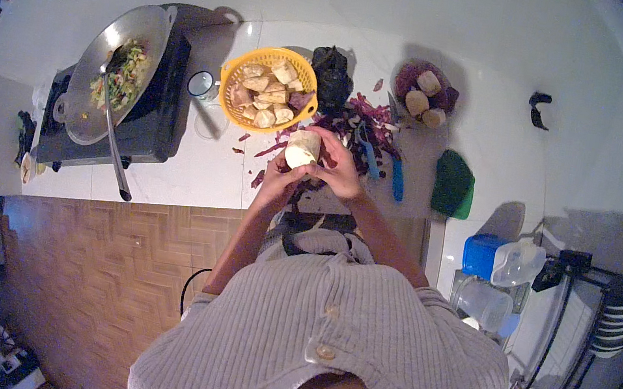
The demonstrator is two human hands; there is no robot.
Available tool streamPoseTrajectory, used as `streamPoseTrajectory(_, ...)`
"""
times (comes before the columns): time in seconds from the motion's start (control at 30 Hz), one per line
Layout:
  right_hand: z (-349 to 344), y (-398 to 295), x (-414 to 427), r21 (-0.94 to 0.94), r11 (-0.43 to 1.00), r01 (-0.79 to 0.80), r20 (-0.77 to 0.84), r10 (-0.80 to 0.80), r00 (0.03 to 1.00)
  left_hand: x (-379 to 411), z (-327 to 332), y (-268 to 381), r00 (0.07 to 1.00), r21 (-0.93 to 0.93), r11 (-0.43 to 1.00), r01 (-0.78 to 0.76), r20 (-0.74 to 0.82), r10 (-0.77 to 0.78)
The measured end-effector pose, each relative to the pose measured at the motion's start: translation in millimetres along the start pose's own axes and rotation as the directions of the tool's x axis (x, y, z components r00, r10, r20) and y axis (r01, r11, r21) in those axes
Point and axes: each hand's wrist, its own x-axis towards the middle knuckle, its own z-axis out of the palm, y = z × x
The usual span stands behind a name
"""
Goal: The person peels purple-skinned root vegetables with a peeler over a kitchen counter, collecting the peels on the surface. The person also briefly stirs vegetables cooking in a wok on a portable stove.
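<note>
Between both hands is a thick, pale piece of root vegetable (303,148), its cut face towards me. The fingers of my left hand (281,178) press on its near left side, and my right hand (339,165) curls round its right side. Beyond it, a yellow plastic colander (225,84) holds several pale root pieces. Purple-red peelings (373,114) lie heaped to the right, with a peeler with a light blue handle (370,154) and a blue-handled tool (398,180) among them. A bowl at the back right holds pale root pieces (417,103) and purple-skinned ones.
At left, a wok (161,33) of chopped vegetables with a metal ladle (112,143) sits on a black gas stove (171,109). A black plastic bag (331,78) stands behind the peelings. A green object (454,184), plastic containers (482,257) and a dish rack (566,338) are at right.
</note>
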Motion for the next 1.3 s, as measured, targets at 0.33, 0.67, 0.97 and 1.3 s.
streamPoseTrajectory(0.33,-128,108,-58,-0.837,0.441,-0.325,-0.434,-0.171,0.884,-4,42,-17,0.984,0.067,0.982,-0.177,-0.015,0.179)
streamPoseTrajectory(0.67,-139,90,-35,-0.773,0.487,-0.406,-0.472,-0.014,0.882,-20,68,-21,0.979,0.001,0.986,-0.168,-0.113,0.167)
streamPoseTrajectory(0.97,-71,-48,-45,-0.602,0.799,0.007,0.129,0.088,0.988,-33,74,-32,0.951,-0.077,0.981,-0.176,-0.27,0.149)
streamPoseTrajectory(1.3,-92,-10,-29,-0.813,0.564,-0.143,-0.128,0.066,0.99,-45,81,-31,0.947,0.02,0.971,-0.237,-0.217,0.235)
